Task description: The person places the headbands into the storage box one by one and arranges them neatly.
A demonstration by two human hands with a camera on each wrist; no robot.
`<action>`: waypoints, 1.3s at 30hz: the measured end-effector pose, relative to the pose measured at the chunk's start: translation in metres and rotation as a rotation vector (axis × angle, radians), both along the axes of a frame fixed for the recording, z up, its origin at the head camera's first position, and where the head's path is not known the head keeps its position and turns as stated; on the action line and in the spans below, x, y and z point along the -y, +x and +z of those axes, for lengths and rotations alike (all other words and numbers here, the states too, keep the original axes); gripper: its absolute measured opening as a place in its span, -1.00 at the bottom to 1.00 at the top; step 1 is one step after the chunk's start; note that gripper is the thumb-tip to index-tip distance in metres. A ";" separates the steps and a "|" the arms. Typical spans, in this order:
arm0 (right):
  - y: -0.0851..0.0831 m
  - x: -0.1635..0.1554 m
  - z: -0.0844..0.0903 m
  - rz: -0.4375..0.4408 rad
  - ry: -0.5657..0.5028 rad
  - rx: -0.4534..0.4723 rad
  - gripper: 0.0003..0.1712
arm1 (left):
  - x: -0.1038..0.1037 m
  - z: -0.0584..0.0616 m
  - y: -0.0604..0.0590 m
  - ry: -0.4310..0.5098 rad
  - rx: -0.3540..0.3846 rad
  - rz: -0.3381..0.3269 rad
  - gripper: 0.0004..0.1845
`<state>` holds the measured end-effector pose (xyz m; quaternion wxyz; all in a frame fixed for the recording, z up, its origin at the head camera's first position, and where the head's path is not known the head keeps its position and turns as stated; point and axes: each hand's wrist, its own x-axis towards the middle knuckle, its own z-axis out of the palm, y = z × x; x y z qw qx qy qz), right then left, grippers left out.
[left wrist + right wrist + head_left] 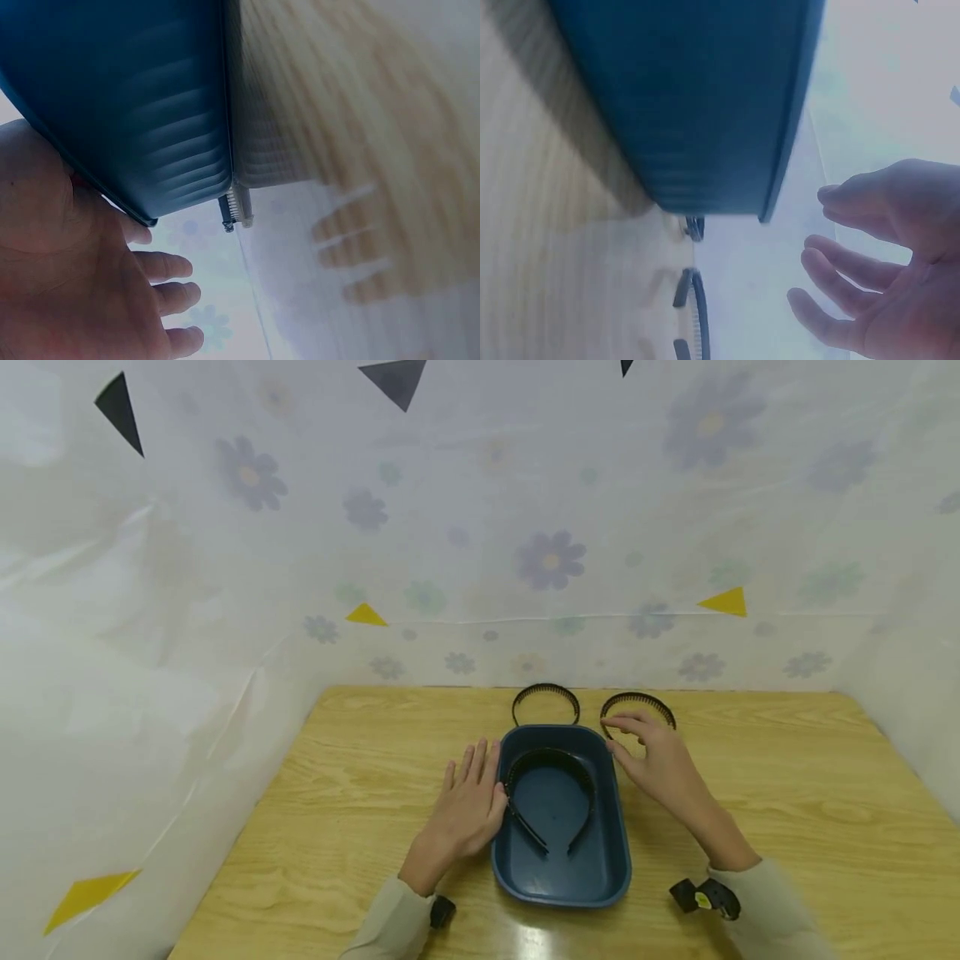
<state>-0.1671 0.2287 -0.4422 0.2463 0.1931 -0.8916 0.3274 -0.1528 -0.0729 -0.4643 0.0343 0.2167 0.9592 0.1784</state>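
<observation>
A dark blue plastic tray (557, 875) stands on the table with a black headband (553, 752) lying inside, its two ends toward the person. My left hand (467, 810) lies along the tray's left side, fingers straight and thumb at the rim. Over the tray's back right corner, my right hand (663, 768) has its thumb and fingers apart with nothing between them. It partly hides a second black toothed headband (643, 697). A third toothed headband (546, 687) lies just behind the tray. In the right wrist view, the right hand (892, 270) is raised beside the tray wall (705, 112).
The wood-grain table (360, 777) extends on both sides of the tray. A flower-patterned white sheet (465, 527) rises along its back edge, with more white sheeting at the left and right. Yellow triangles (726, 602) are stuck on it.
</observation>
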 end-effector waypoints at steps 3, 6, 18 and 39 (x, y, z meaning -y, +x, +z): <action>-0.003 -0.009 0.005 -0.017 -0.020 0.013 -0.58 | -0.001 0.001 0.000 0.002 -0.006 -0.006 -0.33; -0.008 -0.019 0.010 -0.042 -0.040 0.035 -0.58 | -0.002 0.000 0.000 -0.006 -0.003 -0.005 -0.33; -0.028 -0.058 -0.002 -0.127 -0.172 0.105 -0.47 | -0.002 0.001 0.000 -0.008 0.010 -0.002 -0.33; -0.042 -0.083 -0.046 -0.168 -0.166 0.373 -0.41 | -0.002 0.000 0.001 0.015 0.007 -0.002 -0.34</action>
